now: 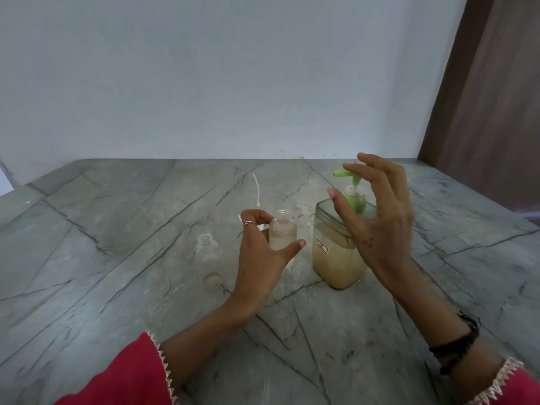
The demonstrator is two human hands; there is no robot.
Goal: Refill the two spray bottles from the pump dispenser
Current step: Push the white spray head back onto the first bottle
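Bottle (282, 233) pinched by left fingers (251, 219); right fingers (355, 168) spread over pump (347, 175): advise aligning spout above neck.

Lit softly and evenly, prob. diffuse daylight; no glare, only a pale sheen mid table (204, 194). Shadows faint, w/ a weak one beneath the left hand (263, 249). Slightly soft overall, sleeves blurred at bottom edge. Showed wide-angle bending of the table's far edge and the corners.
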